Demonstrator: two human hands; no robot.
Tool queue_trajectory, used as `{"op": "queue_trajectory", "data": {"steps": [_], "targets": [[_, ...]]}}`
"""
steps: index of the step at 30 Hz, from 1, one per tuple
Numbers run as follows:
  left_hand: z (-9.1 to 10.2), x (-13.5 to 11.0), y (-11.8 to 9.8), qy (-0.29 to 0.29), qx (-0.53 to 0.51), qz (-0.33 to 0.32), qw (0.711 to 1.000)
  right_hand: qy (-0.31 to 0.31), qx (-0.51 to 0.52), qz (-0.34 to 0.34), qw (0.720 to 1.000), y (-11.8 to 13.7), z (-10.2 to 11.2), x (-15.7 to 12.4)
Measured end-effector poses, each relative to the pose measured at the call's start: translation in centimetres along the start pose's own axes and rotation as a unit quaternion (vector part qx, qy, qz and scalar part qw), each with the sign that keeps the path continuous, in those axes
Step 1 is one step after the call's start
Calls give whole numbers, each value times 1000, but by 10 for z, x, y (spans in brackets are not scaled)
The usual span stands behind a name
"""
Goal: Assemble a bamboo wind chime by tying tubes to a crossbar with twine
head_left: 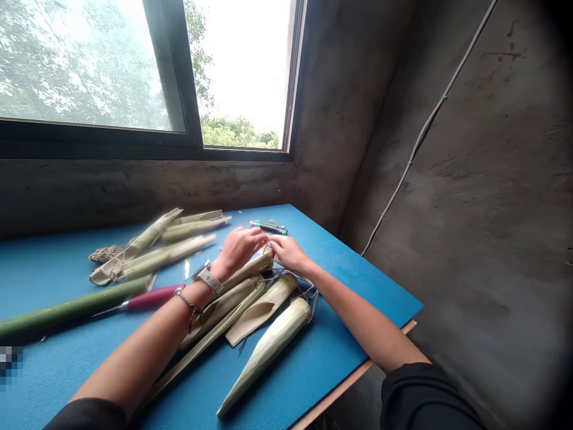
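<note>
My left hand and my right hand meet above the end of a rolled dry leaf tube, their fingertips touching. Whatever they pinch is hidden, though thin twine strands trail below my right hand. Nearer me lie more leaf rolls, a flat leaf piece and a pale pointed leaf cone. Left of my left wrist is a knife with a red handle. A green utility knife lies just beyond my hands.
The blue tabletop has a wooden edge and meets a rough concrete wall on the right. Several leaf bundles, a twine hank and a green bamboo stalk lie at left. A window stands behind.
</note>
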State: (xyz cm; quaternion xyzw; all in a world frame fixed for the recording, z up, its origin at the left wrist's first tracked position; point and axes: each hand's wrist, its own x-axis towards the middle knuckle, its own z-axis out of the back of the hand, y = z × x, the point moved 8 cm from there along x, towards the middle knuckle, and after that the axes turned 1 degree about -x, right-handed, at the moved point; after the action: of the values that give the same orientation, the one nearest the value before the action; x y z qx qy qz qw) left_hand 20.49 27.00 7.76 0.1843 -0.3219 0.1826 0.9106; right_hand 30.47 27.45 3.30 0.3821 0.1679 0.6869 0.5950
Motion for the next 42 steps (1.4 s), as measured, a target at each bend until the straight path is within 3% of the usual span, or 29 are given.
{"op": "queue_trajectory", "data": {"steps": [6,12,18,26,30,34,42], "targets": [[-3,-5,-3,-56,-54,-22,997,13,20,14,1000,-3,-5,1],[-3,-5,-8,-50,-105,-43,992,34,40,26,998,-5,-9,0],[-7,-4,3,-56,-191,13,980,38,70,44,996,2,-7,-5],[-21,-2,16,6,-286,91,954,-31,55,49,997,9,10,-7],[-35,-4,20,37,-388,130,912,-96,58,58,992,11,22,-8],[-43,-7,22,49,-454,142,878,-96,63,91,989,16,23,-9],[-43,-7,25,73,-442,162,879,-96,31,132,986,21,22,-10]]}}
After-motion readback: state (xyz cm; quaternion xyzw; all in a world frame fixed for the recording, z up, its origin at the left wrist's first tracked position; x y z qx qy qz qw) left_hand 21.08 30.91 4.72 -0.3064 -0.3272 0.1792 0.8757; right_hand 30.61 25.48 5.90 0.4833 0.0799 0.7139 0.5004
